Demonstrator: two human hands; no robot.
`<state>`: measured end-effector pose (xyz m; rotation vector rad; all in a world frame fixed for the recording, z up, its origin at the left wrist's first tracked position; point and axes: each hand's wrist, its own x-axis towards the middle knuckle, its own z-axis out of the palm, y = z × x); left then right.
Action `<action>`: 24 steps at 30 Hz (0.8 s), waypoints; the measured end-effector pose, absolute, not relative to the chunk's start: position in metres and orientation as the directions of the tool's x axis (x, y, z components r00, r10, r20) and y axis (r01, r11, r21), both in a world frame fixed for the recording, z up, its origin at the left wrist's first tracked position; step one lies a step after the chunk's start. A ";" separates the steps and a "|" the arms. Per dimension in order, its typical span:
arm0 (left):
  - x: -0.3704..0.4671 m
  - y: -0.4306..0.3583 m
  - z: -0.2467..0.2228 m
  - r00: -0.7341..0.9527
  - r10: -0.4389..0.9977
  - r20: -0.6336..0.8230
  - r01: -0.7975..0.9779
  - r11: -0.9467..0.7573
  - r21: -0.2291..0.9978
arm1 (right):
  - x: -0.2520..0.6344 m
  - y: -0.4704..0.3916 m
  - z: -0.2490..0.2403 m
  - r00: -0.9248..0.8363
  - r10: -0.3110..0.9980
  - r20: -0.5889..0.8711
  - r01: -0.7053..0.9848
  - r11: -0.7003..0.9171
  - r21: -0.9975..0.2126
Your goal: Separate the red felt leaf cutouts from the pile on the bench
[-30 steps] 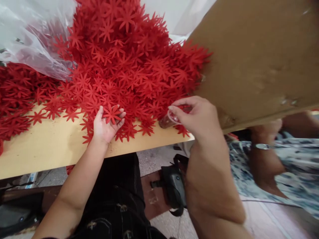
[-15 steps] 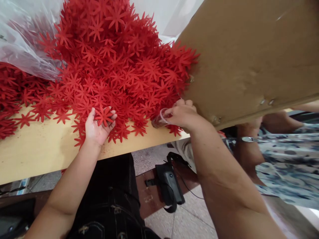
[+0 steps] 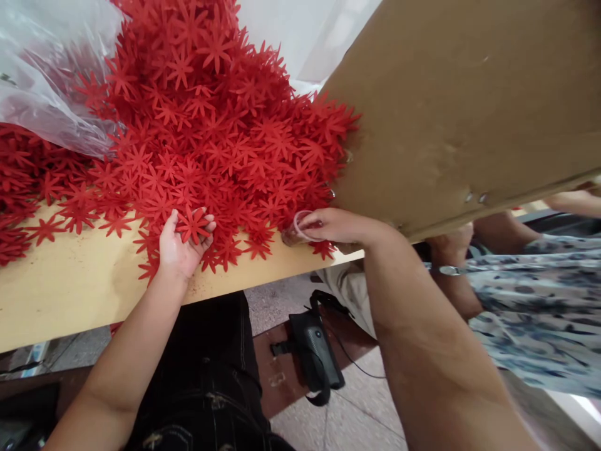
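Observation:
My left hand (image 3: 181, 254) is palm up over the table edge, its fingers curled around a red flower-shaped piece (image 3: 193, 225) with several narrow petals. A large heap of the same red pieces (image 3: 220, 138) rises just beyond it. To the right, a small clear plastic cup (image 3: 292, 235) lies tilted at the edge of the heap, its mouth towards my right hand (image 3: 335, 227). The fingers of that hand are drawn together and reach into the cup's mouth. What their tips pinch, if anything, cannot be made out.
A clear plastic bag (image 3: 56, 81) lies at the upper left. A large brown board (image 3: 460, 106) slants over the right side of the wooden table (image 3: 75, 288). Beyond it sits a person in a patterned garment (image 3: 539, 300). A black strapped case (image 3: 314, 351) is below the table.
My right hand has turned and dropped lower, with its fingers now inside the cup's mouth. The left hand still holds the red piece and has barely moved. The view has shifted slightly.

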<state>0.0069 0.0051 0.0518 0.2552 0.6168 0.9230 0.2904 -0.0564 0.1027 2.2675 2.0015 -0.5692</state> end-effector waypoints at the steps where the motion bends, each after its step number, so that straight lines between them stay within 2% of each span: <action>1: 0.007 0.005 0.052 0.450 0.807 -0.383 -0.665 0.589 0.460 | 0.294 -0.062 0.108 0.059 0.943 -0.326 0.948 -0.156 -0.278; 3: 0.007 0.005 0.052 0.452 0.807 -0.380 -0.664 0.589 0.461 | 0.298 -0.075 0.118 0.080 0.965 -0.248 0.870 -0.189 -0.456; 5: 0.006 0.004 0.053 0.451 0.807 -0.382 -0.665 0.589 0.459 | 0.293 -0.086 0.126 0.215 0.976 -0.029 0.751 -0.184 -0.634; 7: 0.007 0.004 0.054 0.446 0.805 -0.391 -0.668 0.590 0.454 | 0.277 -0.093 0.126 0.345 0.930 0.130 0.567 -0.096 -0.818; 9: 0.007 0.004 0.054 0.446 0.803 -0.395 -0.668 0.592 0.451 | 0.255 -0.094 0.120 0.384 0.910 0.159 0.359 0.011 -0.933; 14: 0.007 0.004 0.053 0.466 0.804 -0.369 -0.655 0.594 0.467 | 0.196 -0.079 0.094 0.321 0.937 0.138 0.108 0.109 -0.988; 18: 0.008 0.002 0.050 0.482 0.807 -0.342 -0.659 0.591 0.465 | 0.157 -0.070 0.076 0.223 0.965 0.139 -0.090 0.163 -0.983; 19: 0.008 0.001 0.049 0.478 0.809 -0.342 -0.662 0.588 0.464 | 0.146 -0.070 0.070 0.173 0.976 0.135 -0.084 0.151 -0.985; 21: 0.009 0.001 0.047 0.469 0.814 -0.343 -0.670 0.581 0.463 | 0.124 -0.072 0.059 0.058 0.990 0.128 0.038 0.126 -0.991; 24: 0.008 0.003 0.044 0.483 0.803 -0.348 -0.672 0.595 0.440 | 0.089 -0.080 0.040 0.001 0.975 0.221 0.416 0.200 -0.887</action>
